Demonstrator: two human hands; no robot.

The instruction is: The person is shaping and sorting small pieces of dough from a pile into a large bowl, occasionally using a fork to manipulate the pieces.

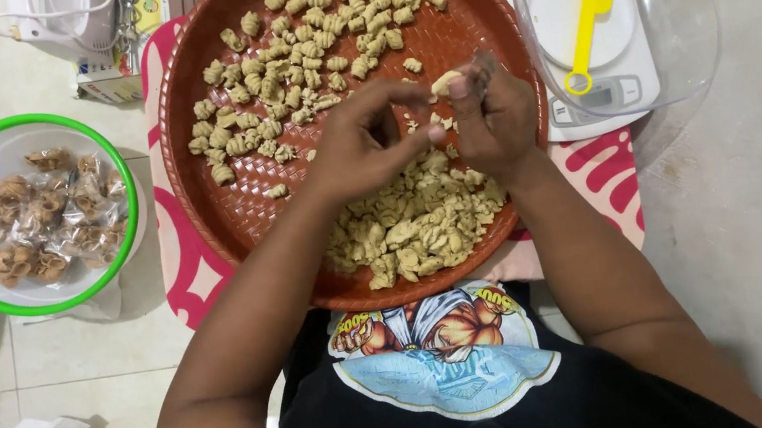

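Both hands work above the tray (pixel 196 186). The right hand (pixel 492 117) pinches one dough piece (pixel 444 84) at its fingertips. The left hand (pixel 360 142) meets it with thumb and forefinger closed; whether they grip the piece cannot be told. Shaped pieces (pixel 306 49) cover the far half of the tray. An unsorted heap (pixel 413 224) lies near the body, so roughly half appears left.

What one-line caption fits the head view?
Both hands, left hand and right hand, pinch a dough piece over a round brown tray of shaped pieces.
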